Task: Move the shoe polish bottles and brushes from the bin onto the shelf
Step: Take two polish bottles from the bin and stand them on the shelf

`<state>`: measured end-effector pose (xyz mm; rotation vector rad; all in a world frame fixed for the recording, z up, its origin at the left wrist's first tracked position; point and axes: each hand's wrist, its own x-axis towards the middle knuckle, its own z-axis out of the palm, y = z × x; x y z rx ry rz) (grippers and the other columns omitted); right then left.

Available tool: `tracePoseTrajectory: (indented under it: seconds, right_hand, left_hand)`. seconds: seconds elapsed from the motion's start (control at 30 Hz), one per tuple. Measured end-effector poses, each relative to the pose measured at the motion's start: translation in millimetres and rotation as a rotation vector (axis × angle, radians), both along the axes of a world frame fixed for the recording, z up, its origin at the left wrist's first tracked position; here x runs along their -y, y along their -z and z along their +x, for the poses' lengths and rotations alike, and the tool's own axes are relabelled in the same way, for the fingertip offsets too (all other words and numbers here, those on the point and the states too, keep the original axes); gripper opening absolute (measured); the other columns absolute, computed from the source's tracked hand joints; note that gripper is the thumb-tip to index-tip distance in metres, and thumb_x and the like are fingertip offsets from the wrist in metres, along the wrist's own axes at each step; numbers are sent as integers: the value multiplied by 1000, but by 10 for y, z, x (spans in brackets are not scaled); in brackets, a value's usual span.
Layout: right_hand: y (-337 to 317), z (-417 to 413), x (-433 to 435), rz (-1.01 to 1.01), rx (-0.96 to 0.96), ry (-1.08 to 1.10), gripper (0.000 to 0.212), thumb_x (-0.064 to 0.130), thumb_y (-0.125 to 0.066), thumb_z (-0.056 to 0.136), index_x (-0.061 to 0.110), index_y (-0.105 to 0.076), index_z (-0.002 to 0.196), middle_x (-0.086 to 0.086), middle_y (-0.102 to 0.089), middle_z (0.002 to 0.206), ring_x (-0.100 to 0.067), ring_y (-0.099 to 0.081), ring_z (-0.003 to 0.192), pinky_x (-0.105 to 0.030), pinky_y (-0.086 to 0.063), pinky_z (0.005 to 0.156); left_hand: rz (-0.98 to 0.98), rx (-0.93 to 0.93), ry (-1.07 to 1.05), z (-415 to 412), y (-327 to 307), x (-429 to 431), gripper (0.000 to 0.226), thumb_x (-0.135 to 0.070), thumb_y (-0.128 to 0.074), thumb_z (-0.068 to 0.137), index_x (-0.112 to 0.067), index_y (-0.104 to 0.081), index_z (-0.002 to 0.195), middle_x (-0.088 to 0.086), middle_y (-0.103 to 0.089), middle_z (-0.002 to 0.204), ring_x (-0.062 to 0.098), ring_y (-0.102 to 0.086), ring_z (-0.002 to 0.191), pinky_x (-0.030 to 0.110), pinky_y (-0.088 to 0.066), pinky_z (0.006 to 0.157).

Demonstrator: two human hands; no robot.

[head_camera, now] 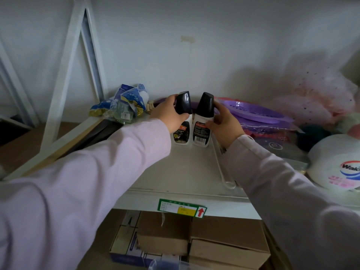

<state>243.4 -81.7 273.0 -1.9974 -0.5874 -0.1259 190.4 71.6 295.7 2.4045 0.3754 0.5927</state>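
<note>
Two white shoe polish bottles with black caps stand upright side by side near the back of the white shelf (175, 172). My left hand (167, 114) grips the left bottle (183, 121) around its cap and neck. Around the side of the right bottle (202, 121), which shows a barcode label, my right hand (224, 121) is closed. Both bottle bases rest on the shelf surface. No bin or brushes are in view.
Crumpled blue and gold packets (124, 106) lie at the back left. Purple plastic strainers (257, 112) and bagged goods sit to the right, with a white tub (335, 162) at the right edge. Cardboard boxes (194, 240) fill the level below. A white metal frame (64, 75) leans at left.
</note>
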Motion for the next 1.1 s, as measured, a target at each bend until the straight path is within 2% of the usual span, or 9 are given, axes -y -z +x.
tracePoseTrajectory:
  seconds: [0.1, 0.2, 0.43, 0.53, 0.63, 0.7, 0.83, 1.0, 1.1]
  right_hand:
    - [-13, -15, 19, 14, 40, 30, 64, 10, -58, 85, 28, -31, 140, -7, -58, 132, -22, -56, 118, -36, -46, 100]
    - [-66, -69, 49, 95, 203, 117, 61, 9, -63, 80, 24, -40, 135, -10, -54, 130, -20, -54, 116, -36, -44, 103]
    - [-173, -585, 161, 179, 306, 2, 37, 2, -62, 79, 22, -56, 109, -2, -59, 99, -11, -53, 79, -4, -40, 70]
    - [-121, -871, 265, 148, 286, -92, 31, 4, -62, 83, 32, -55, 95, 11, -60, 88, -2, -51, 71, -7, -44, 67]
    - [-5, -1098, 363, 102, 260, -166, 36, 8, -63, 84, 42, -52, 86, 17, -59, 86, -3, -53, 72, -7, -45, 67]
    - [92, -1202, 419, 88, 235, -185, 35, 10, -64, 84, 43, -54, 84, 14, -62, 86, -5, -56, 72, -8, -47, 67]
    - [311, -1425, 546, 142, 214, -245, 31, 9, -65, 84, 40, -59, 86, 6, -68, 87, -14, -66, 81, -28, -57, 77]
    - [733, -1614, 642, 132, 250, -314, 15, 14, -64, 81, 29, -67, 84, 14, -65, 82, -9, -66, 79, -17, -54, 73]
    - [1081, -1667, 677, 126, 142, -311, 13, 13, -65, 78, 24, -69, 83, 13, -67, 82, -6, -66, 79, -11, -51, 75]
  left_hand:
    - [-43, 4, -12, -61, 8, -4, 73, -38, -59, 84, -24, -22, 145, 3, -46, 144, 25, -49, 127, 38, -41, 104]
    - [-27, 92, -58, -200, -10, 71, 67, -30, -55, 86, -23, -25, 145, 6, -41, 143, 23, -43, 129, 33, -37, 103]
    - [-71, 313, 84, -693, 129, 295, 40, -12, -58, 81, -22, -53, 120, 2, -52, 124, 12, -56, 109, 31, -47, 96]
    - [-72, 346, 193, -1012, 203, 371, 33, -4, -57, 82, -24, -57, 109, -2, -56, 115, 7, -58, 102, 17, -47, 88]
    - [-100, 309, 278, -1300, 296, 414, 33, -1, -56, 83, -28, -57, 103, -4, -63, 107, 3, -61, 98, 6, -46, 81]
    - [-101, 272, 323, -1477, 370, 439, 32, 0, -56, 84, -27, -57, 103, -8, -64, 102, 3, -61, 96, 9, -48, 81]
    - [-38, 264, 468, -1802, 578, 465, 21, -17, -54, 81, -25, -60, 99, -13, -66, 92, 3, -64, 92, 10, -51, 79]
    - [95, 105, 588, -2011, 1049, 516, 15, -22, -50, 79, -31, -62, 84, -19, -63, 79, 0, -61, 70, 9, -47, 62]
    - [96, -80, 584, -1998, 1472, 535, 12, -26, -51, 81, -34, -60, 85, -34, -56, 77, -10, -55, 68, 1, -40, 60]
